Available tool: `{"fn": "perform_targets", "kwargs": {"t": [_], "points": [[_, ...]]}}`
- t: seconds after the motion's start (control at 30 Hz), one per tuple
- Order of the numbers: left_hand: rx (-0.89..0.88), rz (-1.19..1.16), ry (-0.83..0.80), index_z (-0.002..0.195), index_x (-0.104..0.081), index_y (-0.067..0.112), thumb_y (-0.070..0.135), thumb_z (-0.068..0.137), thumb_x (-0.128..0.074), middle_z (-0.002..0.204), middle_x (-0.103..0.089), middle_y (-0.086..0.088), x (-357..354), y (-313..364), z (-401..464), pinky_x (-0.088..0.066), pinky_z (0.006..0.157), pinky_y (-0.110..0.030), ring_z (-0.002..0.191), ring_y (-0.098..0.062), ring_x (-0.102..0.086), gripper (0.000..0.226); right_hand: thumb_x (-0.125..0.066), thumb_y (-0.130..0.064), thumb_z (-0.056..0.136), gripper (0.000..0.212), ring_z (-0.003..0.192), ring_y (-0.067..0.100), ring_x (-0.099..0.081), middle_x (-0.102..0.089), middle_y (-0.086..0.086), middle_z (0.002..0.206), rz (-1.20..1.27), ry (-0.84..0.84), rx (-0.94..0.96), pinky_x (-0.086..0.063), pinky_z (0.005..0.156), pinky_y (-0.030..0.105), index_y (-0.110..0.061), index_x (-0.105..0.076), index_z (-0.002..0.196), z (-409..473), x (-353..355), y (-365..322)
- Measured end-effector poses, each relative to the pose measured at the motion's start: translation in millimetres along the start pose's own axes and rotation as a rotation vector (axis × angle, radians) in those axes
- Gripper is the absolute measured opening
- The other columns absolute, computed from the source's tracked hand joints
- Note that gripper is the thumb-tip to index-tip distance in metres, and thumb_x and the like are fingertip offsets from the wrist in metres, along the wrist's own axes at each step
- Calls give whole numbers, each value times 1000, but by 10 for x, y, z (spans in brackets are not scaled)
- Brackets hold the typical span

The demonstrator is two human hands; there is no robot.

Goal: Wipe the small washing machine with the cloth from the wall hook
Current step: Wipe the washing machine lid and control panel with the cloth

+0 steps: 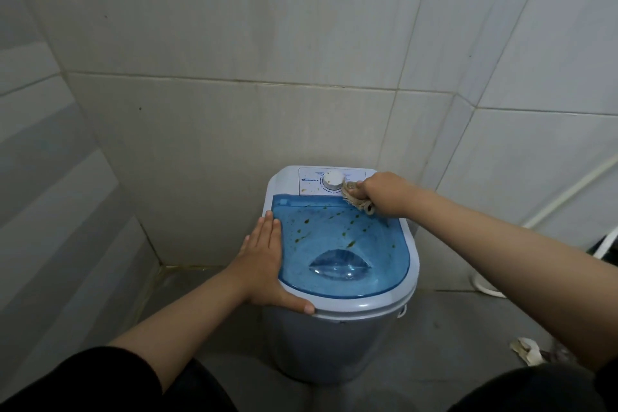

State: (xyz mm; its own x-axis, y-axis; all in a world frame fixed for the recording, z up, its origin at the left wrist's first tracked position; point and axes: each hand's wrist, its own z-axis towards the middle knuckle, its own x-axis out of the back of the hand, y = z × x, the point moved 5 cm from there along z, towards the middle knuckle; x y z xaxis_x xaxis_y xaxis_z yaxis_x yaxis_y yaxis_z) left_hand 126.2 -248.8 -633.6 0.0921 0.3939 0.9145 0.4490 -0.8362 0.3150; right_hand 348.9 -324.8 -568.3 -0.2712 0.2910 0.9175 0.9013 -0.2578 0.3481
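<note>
Two forearms reach forward from black sleeves [67, 378] at the bottom edge of the view. Left hand [264, 264]: lies flat, palm down, on the left rim of the small washing machine [334, 338], fingers straight and held together along the edge of the lid, thumb spread toward the near rim; it grips nothing.

Right hand [384, 194]: fist closed on a beige cloth [356, 199], which is bunched up, with frayed ends showing below the knuckles. Cloth is pressed to the far right corner of the machine top, where the control panel [311, 182] meets the lid, and sits just right of the white timer dial [332, 181], touching or almost touching it; which of the two is unclear.

Machine: white-grey tub, standing upright on a grey floor [451, 328] in a corner of tiled walls [234, 43]. Blue translucent lid [384, 261] is closed. Brownish-green spots are scattered over the far half of the lid; a few more dot the control panel left of the dial.

A white hose [568, 191] runs diagonally along the right wall. Crumpled scrap [528, 349] on the floor to the right of the machine, well apart from it.
</note>
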Motion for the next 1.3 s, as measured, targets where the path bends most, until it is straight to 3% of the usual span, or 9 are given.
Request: {"fn": "perform_targets", "kwargs": {"t": [0.13,0.3,0.37,0.5,0.6,0.7,0.8,0.97,1.3], "points": [[-1,-3,1,140,33,10,89,37,-56,148,43,-5,7,5,-12,10,116,-45,137,-21,35,158,-48,0,80,56,85,25,-57,-69,10,106,157,-77,-40,-40,65,31,-26,-61,129,-81,82,137],[-1,-10,4,140,33,10,88,39,-58,148,43,-5,7,-2,-15,8,117,-48,137,-22,35,158,-50,-3,81,47,96,20,-59,-70,4,117,385,-192,-128,-51,88,32,-24,-68,119,-90,264,391],[-1,-6,-3,140,34,10,88,39,-58,147,43,-5,10,3,-17,8,117,-48,137,-22,36,157,-48,0,81,48,98,22,-59,-69,5,113,456,-115,-166,-51,85,32,-22,-68,119,-51,407,438],[-4,-3,-1,140,33,9,89,37,-56,147,43,-5,11,4,-17,8,117,-47,136,-21,37,158,-54,-3,85,41,93,21,-61,-70,3,104,659,219,-184,-47,76,28,-18,-67,120,137,651,301],[0,-4,2,140,33,9,90,35,-54,147,44,-5,2,-7,-11,9,117,-46,135,-20,38,159,-56,-9,86,42,99,27,-65,-72,6,111,548,328,-120,-51,78,33,-24,-64,124,364,644,51],[-3,-13,11,140,33,9,89,35,-55,147,44,-4,-4,-16,-4,8,118,-47,135,-20,38,159,-50,-13,89,46,103,29,-62,-67,7,114,355,213,-74,-48,76,32,-27,-56,132,572,459,-210],[-15,-21,23,140,34,10,89,37,-56,146,44,-3,2,-16,2,8,118,-47,135,-20,38,158,-46,-1,88,46,108,32,-60,-60,11,121,188,202,-75,-48,88,38,-15,-52,132,625,268,-356],[-16,-17,24,140,33,10,89,37,-56,147,43,-4,-4,-21,-3,8,117,-47,135,-20,38,158,-45,6,86,54,119,38,-50,-51,13,134,194,264,-70,-43,103,42,-11,-45,138,546,167,-368],[-18,-32,39,141,32,10,87,39,-60,148,42,-3,-15,-23,2,8,117,-46,136,-19,37,158,-47,6,84,57,110,34,-59,-55,13,129,231,232,-54,-54,82,39,-16,-51,136,362,224,-363]]}}
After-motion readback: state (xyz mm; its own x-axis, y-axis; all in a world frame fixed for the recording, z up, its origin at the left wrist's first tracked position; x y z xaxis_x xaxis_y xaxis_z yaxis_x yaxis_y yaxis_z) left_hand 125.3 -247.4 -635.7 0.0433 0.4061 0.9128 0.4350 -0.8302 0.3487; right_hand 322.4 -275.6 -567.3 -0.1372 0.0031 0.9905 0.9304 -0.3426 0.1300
